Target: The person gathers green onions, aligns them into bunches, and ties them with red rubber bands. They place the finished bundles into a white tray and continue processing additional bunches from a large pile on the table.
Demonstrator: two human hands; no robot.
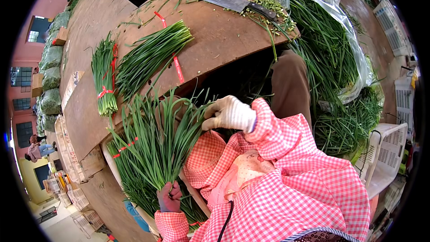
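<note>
My left hand (170, 196), in a dark reddish glove, is closed round the base of a loose bunch of garlic chives (163, 141), whose green blades fan out toward the board. At the right edge of those blades is my right hand (230, 114), in a white knit glove, with its fingers curled; whether it pinches any blades I cannot make out. On the brown board lies a second bunch of chives (154, 58), across a red tie strip (178, 69). Beside it is a bundle (105, 76) bound with red tape.
A cleaver (228, 2) with a dark handle lies on the far side of the board (215, 49), among chopped stem ends (268, 6). To the right, loose chives (327, 40) fill a clear plastic bag. Below my left hand, a crate (112, 161) holds more chives.
</note>
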